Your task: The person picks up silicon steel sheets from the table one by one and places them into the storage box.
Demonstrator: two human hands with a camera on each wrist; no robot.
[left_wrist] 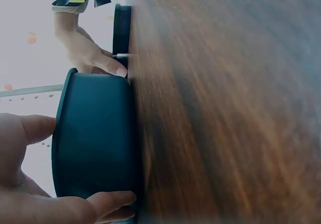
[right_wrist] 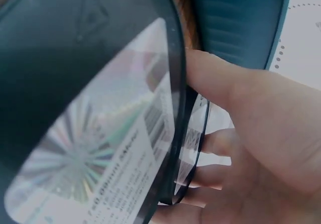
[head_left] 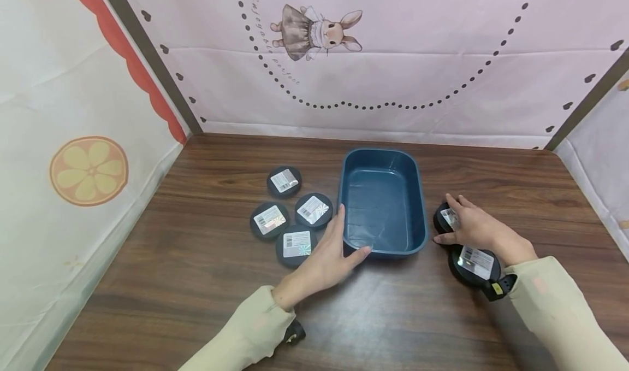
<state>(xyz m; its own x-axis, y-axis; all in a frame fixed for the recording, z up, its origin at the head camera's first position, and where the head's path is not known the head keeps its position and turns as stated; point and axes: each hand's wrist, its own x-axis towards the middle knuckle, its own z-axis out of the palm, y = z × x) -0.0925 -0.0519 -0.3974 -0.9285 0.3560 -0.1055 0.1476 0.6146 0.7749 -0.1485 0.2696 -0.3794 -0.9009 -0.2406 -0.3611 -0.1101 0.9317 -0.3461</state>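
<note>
A dark blue rectangular plastic basin (head_left: 383,212) stands on the wooden table. My left hand (head_left: 326,253) rests at its near left corner, fingers fairly straight along the left wall and thumb at the near rim; the left wrist view shows the thumb on the basin's (left_wrist: 95,138) rim. To the right of the basin, my right hand (head_left: 474,226) grips a flat black disc with a white label (head_left: 448,218), thumb on one side and fingers on the other. A second labelled black disc (head_left: 474,264) lies below that hand, looming large in the right wrist view.
Left of the basin lie several more labelled black discs: a far one (head_left: 284,182), a left one (head_left: 269,220), one nearest the basin (head_left: 314,210) and a near one (head_left: 295,245) beside my left hand. A printed cloth (head_left: 393,81) hangs behind the table.
</note>
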